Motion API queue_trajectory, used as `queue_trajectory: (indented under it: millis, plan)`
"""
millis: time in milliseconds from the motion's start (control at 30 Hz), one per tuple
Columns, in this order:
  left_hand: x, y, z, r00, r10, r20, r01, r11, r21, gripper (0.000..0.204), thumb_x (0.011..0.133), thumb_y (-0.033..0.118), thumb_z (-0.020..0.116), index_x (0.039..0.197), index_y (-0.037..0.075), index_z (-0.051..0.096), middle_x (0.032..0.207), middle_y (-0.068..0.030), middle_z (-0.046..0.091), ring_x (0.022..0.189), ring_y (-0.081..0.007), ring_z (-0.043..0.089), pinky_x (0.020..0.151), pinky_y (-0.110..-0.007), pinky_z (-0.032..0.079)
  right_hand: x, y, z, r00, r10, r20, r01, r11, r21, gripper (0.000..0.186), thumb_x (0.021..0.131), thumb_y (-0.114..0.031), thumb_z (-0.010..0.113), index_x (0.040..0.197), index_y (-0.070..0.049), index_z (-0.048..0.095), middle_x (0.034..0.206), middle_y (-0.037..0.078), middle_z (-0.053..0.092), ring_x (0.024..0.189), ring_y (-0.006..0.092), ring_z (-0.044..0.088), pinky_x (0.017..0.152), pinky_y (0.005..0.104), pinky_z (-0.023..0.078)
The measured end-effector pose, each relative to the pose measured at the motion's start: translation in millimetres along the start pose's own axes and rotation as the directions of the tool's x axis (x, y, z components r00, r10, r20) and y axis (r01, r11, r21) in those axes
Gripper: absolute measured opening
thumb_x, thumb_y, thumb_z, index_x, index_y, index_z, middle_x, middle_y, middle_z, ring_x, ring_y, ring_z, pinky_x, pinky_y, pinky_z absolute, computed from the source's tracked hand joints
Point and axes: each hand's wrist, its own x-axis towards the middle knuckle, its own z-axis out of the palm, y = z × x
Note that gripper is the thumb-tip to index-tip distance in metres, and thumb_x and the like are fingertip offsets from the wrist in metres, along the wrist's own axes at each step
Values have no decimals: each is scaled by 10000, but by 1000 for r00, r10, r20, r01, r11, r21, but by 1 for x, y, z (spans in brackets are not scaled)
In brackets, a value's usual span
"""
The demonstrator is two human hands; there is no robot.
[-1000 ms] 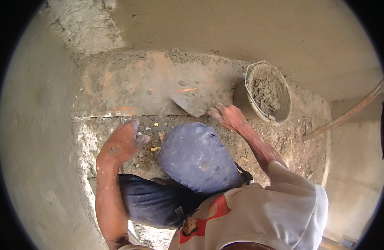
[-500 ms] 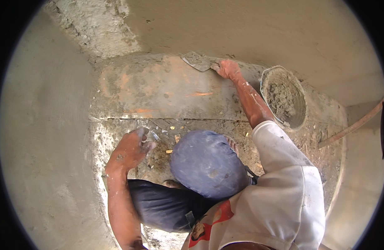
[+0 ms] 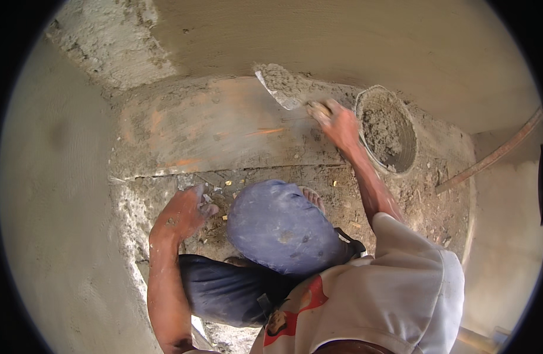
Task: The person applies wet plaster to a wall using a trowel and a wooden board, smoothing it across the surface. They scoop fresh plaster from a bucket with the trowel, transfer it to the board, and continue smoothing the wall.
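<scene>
Trowel [image 3: 277, 98], heaped with wet grey mortar [image 3: 286, 79], is at the upper centre of the frame, its blade reaching toward the upper left from its handle [image 3: 323, 108]; whether the blade touches the surface beneath it, I cannot tell. At the left edge of the frame runs a smooth grey wall [image 3: 53, 189], with a rough pale patch [image 3: 112, 44] at the upper left. Left of centre, the left hand [image 3: 181, 213] is above the littered ground, its fingers loosely curled, thumb and fingertips apart, near some small pale scraps. Higher in the frame, a mortar-smeared slab [image 3: 189, 130] with orange streaks extends from the left toward the centre. At the middle, a bent knee [image 3: 283, 233] in dusty blue-grey cloth juts upward, bare toes [image 3: 314, 199] showing just beside it at its upper right; a pale shirt [image 3: 377, 307] with a red print covers the lower middle and lower right. Right of the blade, the right hand [image 3: 340, 127] is wrapped around the handle. Just beside that hand, right of centre, stands a bucket [image 3: 409, 141] with more coarse mortar inside. At the far right, a rusty-brown rod [image 3: 489, 152] slants down toward the left
</scene>
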Motion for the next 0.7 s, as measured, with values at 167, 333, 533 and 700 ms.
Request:
queue_trajectory:
  millis: [167, 333, 533, 700]
  plan:
    - [6, 3, 8, 993, 112, -34, -110, 992, 54, 429, 963, 239, 740, 1265, -34, 604, 1226, -315, 668, 1149, -503, 628, 971, -532, 523, -90, 8, -92, 876, 399, 273, -479, 642, 598, 427, 1055, -438, 627, 1195, -46, 722, 771, 35, 681, 557, 95, 575, 452, 265, 471]
    - [6, 0, 11, 995, 91, -39, -92, 996, -5, 458, 956, 230, 742, 1295, -41, 597, 1276, -315, 643, 1197, -494, 604, 1017, -521, 501, -139, 4, -80, 815, 469, 341, -468, 187, 864, 405, 1087, -353, 589, 1287, -5, 636, 731, 20, 603, 497, 88, 535, 386, 240, 429]
    - [-3, 5, 4, 995, 87, -43, -88, 996, -22, 460, 952, 242, 746, 1298, -23, 602, 1269, -298, 645, 1203, -483, 600, 1018, -520, 496, -98, -13, 5, 687, 127, 716, -725, 46, 687, 237, 1093, -234, 535, 1110, -6, 595, 725, 49, 577, 472, 138, 537, 376, 280, 464]
    - [-21, 3, 4, 994, 59, -95, -63, 997, -36, 442, 956, 248, 741, 1287, -13, 607, 1254, -289, 652, 1191, -486, 602, 1009, -527, 497, -18, 27, 87, 801, 480, 358, -586, 503, 635, 186, 1008, -154, 591, 1069, 21, 575, 702, 63, 571, 488, 182, 556, 389, 335, 487]
